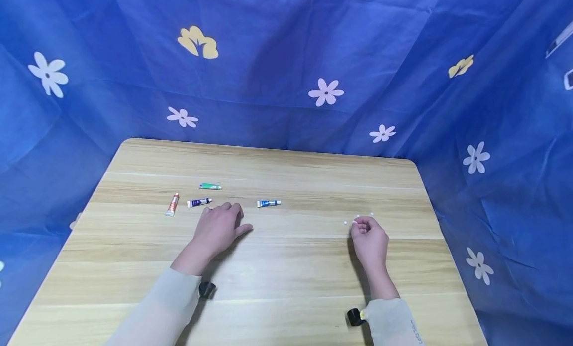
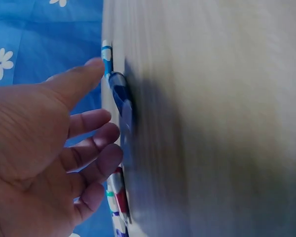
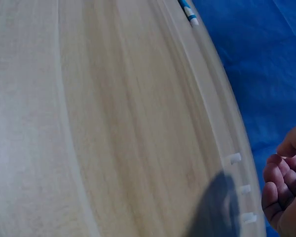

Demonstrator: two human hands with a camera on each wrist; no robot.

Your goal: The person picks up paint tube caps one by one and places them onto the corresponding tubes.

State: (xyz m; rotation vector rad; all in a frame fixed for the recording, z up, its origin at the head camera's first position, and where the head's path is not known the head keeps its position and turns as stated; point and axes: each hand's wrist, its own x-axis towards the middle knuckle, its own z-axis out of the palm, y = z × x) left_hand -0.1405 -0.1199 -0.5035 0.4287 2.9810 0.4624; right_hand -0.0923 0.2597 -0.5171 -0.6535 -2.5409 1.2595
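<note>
In the head view my left hand (image 1: 219, 226) is palm down low over the table, fingers loosely bent, gripping nothing. Under it, the left wrist view shows a dark blue tube (image 2: 120, 91) with a silvery end, near the fingers. A purple paint tube (image 1: 199, 203) lies just beyond its knuckles, with a green tube (image 1: 210, 186) behind and a red tube (image 1: 172, 205) to the left. A blue tube (image 1: 268, 204) lies to its right. My right hand (image 1: 371, 241) pinches a small white cap (image 1: 355, 222) between thumb and index finger. Several white caps (image 3: 245, 189) stand close by on the table.
The light wood table (image 1: 291, 271) has rounded back corners. A blue curtain (image 1: 277, 87) with white and yellow flowers hangs behind it and along both sides. A small black device (image 1: 355, 316) is strapped at the right wrist, another (image 1: 207, 290) at the left.
</note>
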